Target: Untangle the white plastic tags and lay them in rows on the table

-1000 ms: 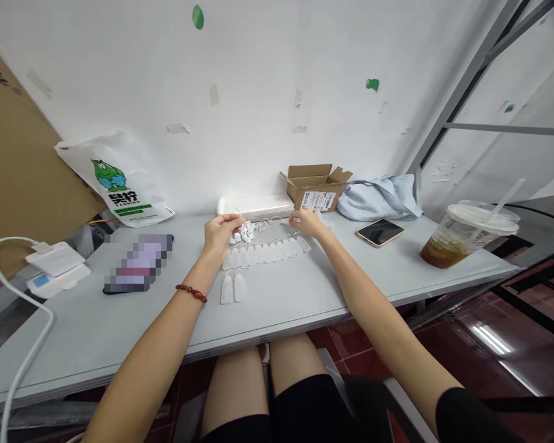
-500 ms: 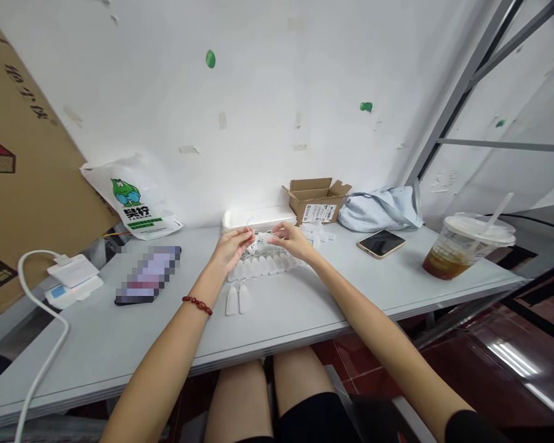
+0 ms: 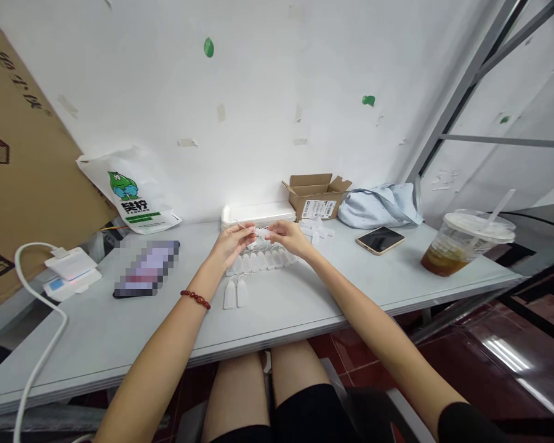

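Over the middle of the table, the fingertips of my left hand (image 3: 233, 241) pinch a small white piece (image 3: 261, 233) with a thin string. My right hand (image 3: 289, 238) grips the right side of that same piece, thumb and forefinger closed. Fingers partly cover it, so its exact kind is unclear. Under and just in front of my hands lies a row of white, round-topped tag-like pieces (image 3: 261, 261) with thin strings. Two more such pieces (image 3: 236, 293) rest side by side nearer the table edge. A loose pile of white strips (image 3: 317, 230) lies right of my right hand.
Behind my hands sit stacked white trays (image 3: 257, 213) and an open cardboard box (image 3: 317, 198). To the right are a light blue bag (image 3: 379, 206), a phone (image 3: 380, 240) and a drink cup (image 3: 466, 243). A blurred-screen phone (image 3: 148, 269), a charger (image 3: 72, 272) and a white bag (image 3: 132, 197) occupy the left.
My hands have drawn slightly closer together around the small white piece. The string that stood up above my left fingers now lies lower. The whole view has shifted slightly.
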Demonstrator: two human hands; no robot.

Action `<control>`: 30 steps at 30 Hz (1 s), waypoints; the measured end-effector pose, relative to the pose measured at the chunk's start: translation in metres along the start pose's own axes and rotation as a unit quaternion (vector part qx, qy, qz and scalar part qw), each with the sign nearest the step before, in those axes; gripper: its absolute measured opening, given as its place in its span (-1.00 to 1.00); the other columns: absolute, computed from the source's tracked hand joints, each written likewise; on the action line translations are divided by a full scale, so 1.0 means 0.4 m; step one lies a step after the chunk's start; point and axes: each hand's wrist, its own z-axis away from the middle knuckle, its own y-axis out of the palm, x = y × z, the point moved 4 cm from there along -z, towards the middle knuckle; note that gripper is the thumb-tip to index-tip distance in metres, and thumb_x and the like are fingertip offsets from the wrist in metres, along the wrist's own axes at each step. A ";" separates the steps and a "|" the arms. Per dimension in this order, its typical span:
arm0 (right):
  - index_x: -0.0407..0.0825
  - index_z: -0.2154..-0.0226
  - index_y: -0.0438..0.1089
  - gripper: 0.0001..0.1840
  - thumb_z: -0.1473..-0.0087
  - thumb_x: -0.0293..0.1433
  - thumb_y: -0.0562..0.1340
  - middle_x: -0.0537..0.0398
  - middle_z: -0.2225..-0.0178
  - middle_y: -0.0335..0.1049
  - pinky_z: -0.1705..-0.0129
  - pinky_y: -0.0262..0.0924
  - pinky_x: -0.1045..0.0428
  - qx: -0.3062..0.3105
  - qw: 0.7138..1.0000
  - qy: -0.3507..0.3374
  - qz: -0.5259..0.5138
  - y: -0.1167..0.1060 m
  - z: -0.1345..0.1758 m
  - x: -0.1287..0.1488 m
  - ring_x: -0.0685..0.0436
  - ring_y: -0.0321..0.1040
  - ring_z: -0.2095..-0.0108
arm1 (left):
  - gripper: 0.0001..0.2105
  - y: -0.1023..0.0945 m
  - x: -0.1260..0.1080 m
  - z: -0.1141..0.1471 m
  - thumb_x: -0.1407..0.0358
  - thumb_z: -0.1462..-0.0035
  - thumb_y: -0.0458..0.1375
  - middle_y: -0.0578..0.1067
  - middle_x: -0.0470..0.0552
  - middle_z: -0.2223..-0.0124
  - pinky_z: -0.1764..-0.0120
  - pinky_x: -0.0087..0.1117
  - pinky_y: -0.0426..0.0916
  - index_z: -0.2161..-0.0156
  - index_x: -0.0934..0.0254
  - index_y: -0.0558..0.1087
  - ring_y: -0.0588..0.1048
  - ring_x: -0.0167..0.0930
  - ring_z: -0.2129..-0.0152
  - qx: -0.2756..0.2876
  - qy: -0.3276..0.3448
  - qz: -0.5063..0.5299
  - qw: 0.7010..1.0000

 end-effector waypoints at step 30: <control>-0.06 0.02 0.34 -0.62 -0.07 -0.36 0.24 0.25 0.58 0.40 0.31 0.20 0.07 -0.007 0.991 -0.078 0.106 0.029 0.022 0.040 0.01 0.36 0.54 | -0.66 -0.003 -0.007 0.002 0.38 0.37 0.43 0.53 -0.02 0.44 0.24 -0.40 0.39 0.34 0.38 0.56 0.49 -0.46 0.43 0.034 0.020 -0.072 0.997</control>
